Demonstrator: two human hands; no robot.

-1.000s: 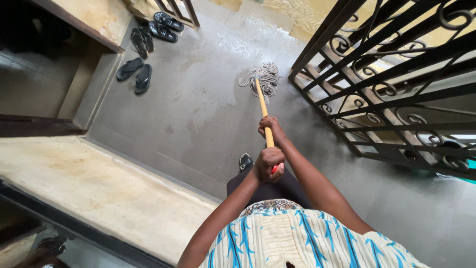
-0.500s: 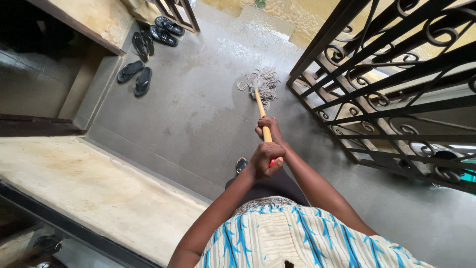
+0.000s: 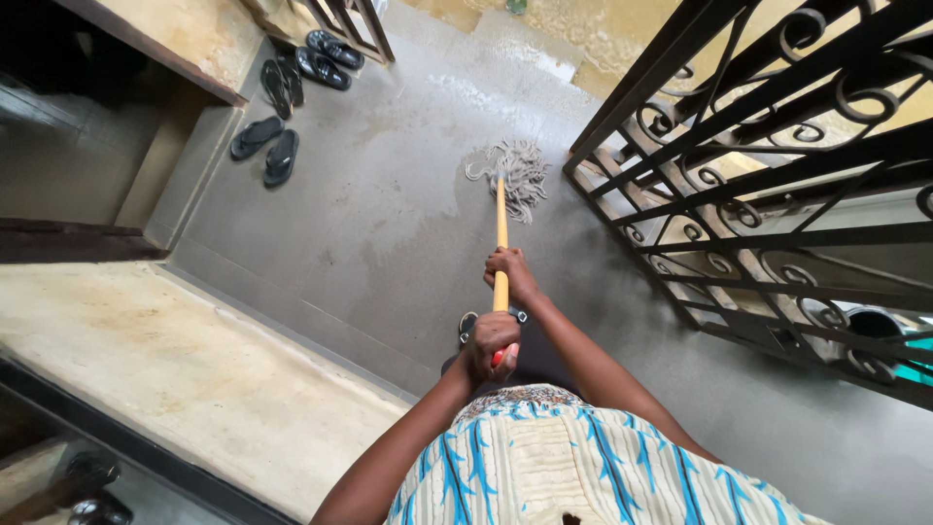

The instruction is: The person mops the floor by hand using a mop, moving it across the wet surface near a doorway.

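Both my hands grip a mop with a yellow wooden handle (image 3: 501, 219) and a red tip. My left hand (image 3: 491, 342) closes around the near end by the red tip. My right hand (image 3: 508, 272) wraps the shaft a little farther along. The pale string mop head (image 3: 517, 172) lies spread on the wet grey concrete floor (image 3: 389, 214) beside the foot of a black iron gate (image 3: 768, 165). My foot in a dark sandal (image 3: 468, 326) shows just under my hands.
Two pairs of black sandals (image 3: 264, 148) and black shoes (image 3: 330, 49) lie at the far left by a doorway step. A pale raised ledge (image 3: 185, 360) runs along the left. A dark bucket (image 3: 870, 326) stands behind the gate at the right.
The mop handle has swung to point straighter ahead, and my hands have shifted left and slightly nearer. The mop head has stayed near the gate's foot.
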